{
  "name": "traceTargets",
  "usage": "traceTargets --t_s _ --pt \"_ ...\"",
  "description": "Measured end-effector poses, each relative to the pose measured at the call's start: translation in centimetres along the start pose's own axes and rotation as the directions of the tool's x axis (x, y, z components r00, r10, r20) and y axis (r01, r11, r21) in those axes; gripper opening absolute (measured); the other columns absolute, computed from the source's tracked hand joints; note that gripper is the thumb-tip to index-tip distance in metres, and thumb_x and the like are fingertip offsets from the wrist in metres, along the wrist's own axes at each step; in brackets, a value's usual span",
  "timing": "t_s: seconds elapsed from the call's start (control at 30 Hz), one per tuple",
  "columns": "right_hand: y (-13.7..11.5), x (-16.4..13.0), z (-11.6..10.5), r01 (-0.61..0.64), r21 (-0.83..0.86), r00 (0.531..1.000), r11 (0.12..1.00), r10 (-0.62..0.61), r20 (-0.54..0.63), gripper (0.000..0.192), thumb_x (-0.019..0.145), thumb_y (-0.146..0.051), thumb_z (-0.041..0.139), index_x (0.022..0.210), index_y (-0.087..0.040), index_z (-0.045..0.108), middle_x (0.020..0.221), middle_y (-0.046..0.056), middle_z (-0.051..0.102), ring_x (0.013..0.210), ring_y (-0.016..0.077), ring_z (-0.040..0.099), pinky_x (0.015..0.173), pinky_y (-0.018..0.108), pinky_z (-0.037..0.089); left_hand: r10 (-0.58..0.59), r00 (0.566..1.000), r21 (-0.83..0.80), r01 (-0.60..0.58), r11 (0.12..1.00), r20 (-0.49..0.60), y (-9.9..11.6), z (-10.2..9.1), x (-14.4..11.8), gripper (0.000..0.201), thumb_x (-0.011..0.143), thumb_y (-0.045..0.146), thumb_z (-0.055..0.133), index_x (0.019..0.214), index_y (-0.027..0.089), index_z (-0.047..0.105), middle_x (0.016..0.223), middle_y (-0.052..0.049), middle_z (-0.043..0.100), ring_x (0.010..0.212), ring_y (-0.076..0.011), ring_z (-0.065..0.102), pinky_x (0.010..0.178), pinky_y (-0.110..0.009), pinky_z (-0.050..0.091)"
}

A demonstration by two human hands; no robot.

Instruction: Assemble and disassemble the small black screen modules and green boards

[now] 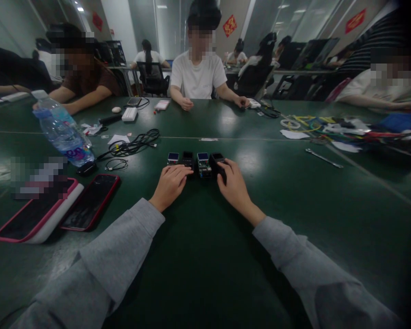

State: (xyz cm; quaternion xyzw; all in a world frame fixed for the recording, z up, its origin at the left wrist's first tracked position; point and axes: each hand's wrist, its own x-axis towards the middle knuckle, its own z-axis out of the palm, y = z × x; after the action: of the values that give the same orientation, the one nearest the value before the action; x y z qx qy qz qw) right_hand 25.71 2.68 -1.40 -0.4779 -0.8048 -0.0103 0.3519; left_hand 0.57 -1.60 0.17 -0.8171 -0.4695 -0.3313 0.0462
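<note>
Two phones [89, 201] are laid on the dark green desk [205, 256] at the near left. Beyond, the left hand [170, 183] rests loosely curled against a row of four small modules [196, 162]; the right hand [233, 183] is closed around the rightmost module [217, 161]. Seated people are seen across an office.

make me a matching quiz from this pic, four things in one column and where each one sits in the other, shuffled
Things:
1. water bottle
2. red-edged phone
3. black cable
4. metal tool

Places:
A. right of the hands, alone on the green table
B. lying on its side at far left
C. coiled between the bottle and the row of small modules
D. flat, left of the left hand

Pairs: 1-B, 2-D, 3-C, 4-A
</note>
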Motion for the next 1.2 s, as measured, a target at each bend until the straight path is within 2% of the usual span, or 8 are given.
traceTargets --t_s 0.27,0.43,0.5,0.6,0.67,0.73,1.0,1.2 --pt "-0.2 -0.1 0.0 -0.01 -0.027 1.0 1.0 0.011 0.029 0.045 0.1 -0.029 0.042 0.14 -0.01 0.05 0.145 0.02 0.042 0.135 0.0325 0.043 0.112 0.052 0.044 0.019 1.0 0.005 -0.019 1.0 0.001 0.1 0.0 0.0 0.029 0.096 0.012 0.051 0.12 0.024 0.063 0.124 -0.003 0.07 0.122 -0.0227 0.059 0.102 -0.046 0.039" --pt "-0.2 -0.1 0.1 -0.01 -0.018 1.0 1.0 0.01 0.024 0.046 0.1 -0.031 0.041 0.14 -0.01 0.05 0.145 0.021 0.042 0.135 0.0336 0.044 0.112 0.054 0.043 -0.061 0.987 -0.092 0.047 0.995 -0.151 0.0 -0.1 0.1 0.025 0.094 0.015 0.055 0.117 0.023 0.063 0.12 -0.006 0.069 0.116 -0.0231 0.06 0.101 -0.045 0.042" --pt "-0.3 -0.1 0.0 -0.01 -0.011 1.0 1.0 0.01 0.029 0.047 0.1 -0.032 0.041 0.14 -0.011 0.05 0.145 0.021 0.042 0.135 0.0343 0.043 0.111 0.056 0.044 -0.179 0.95 -0.165 0.14 0.976 -0.257 -0.6 0.0 0.1 0.025 0.092 0.014 0.055 0.114 0.022 0.063 0.117 -0.007 0.067 0.113 -0.0235 0.059 0.098 -0.044 0.045" --pt "-0.4 -0.1 -0.2 -0.018 0.005 0.999 1.0 0.018 0.038 0.047 0.1 -0.032 0.041 0.142 -0.013 0.049 0.146 0.02 0.041 0.135 0.035 0.043 0.109 0.058 0.045 -0.409 0.847 -0.305 0.312 0.9 -0.339 -2.0 0.3 0.1 0.024 0.09 0.009 0.053 0.108 0.021 0.064 0.111 -0.008 0.064 0.108 -0.0232 0.059 0.094 -0.043 0.048" --pt "-0.5 -0.1 -0.3 -0.022 0.016 0.999 1.0 0.021 0.038 0.047 0.1 -0.032 0.041 0.142 -0.013 0.048 0.147 0.02 0.04 0.135 0.035 0.043 0.109 0.058 0.045 -0.53 0.783 -0.401 0.394 0.827 -0.324 -2.9 0.7 0.0 0.025 0.088 0.007 0.052 0.104 0.021 0.065 0.107 -0.007 0.064 0.101 -0.0216 0.06 0.09 -0.04 0.05" --pt "-0.4 -0.2 -0.3 -0.02 0.02 0.999 1.0 0.019 0.038 0.048 0.099 -0.032 0.041 0.142 -0.013 0.048 0.147 0.02 0.04 0.136 0.0349 0.043 0.11 0.058 0.044 -0.595 0.749 -0.458 0.436 0.775 -0.294 -3.6 1.0 -0.1 0.024 0.088 0.008 0.051 0.101 0.021 0.067 0.104 -0.006 0.063 0.096 -0.0201 0.061 0.088 -0.039 0.05" --pt "-0.3 -0.2 -0.2 -0.023 -0.001 0.999 1.0 0.023 0.048 0.049 0.1 -0.033 0.043 0.143 -0.012 0.047 0.148 0.02 0.04 0.135 0.0356 0.043 0.108 0.06 0.046 -0.636 0.748 -0.534 0.464 0.707 -0.193 -4.2 1.8 -0.4 0.024 0.09 0.012 0.05 0.103 0.02 0.068 0.103 -0.006 0.067 0.095 -0.0195 0.064 0.087 -0.039 0.054" --pt "-0.5 -0.2 -0.4 -0.016 0.01 0.999 1.0 0.016 0.049 0.048 0.099 -0.031 0.042 0.144 -0.013 0.047 0.148 0.02 0.039 0.135 0.0356 0.043 0.108 0.06 0.046 -0.613 0.768 -0.536 0.444 0.718 -0.186 -4.2 1.9 -0.4 0.022 0.09 0.013 0.05 0.103 0.021 0.067 0.103 -0.005 0.07 0.09 -0.018 0.066 0.08 -0.036 0.056"
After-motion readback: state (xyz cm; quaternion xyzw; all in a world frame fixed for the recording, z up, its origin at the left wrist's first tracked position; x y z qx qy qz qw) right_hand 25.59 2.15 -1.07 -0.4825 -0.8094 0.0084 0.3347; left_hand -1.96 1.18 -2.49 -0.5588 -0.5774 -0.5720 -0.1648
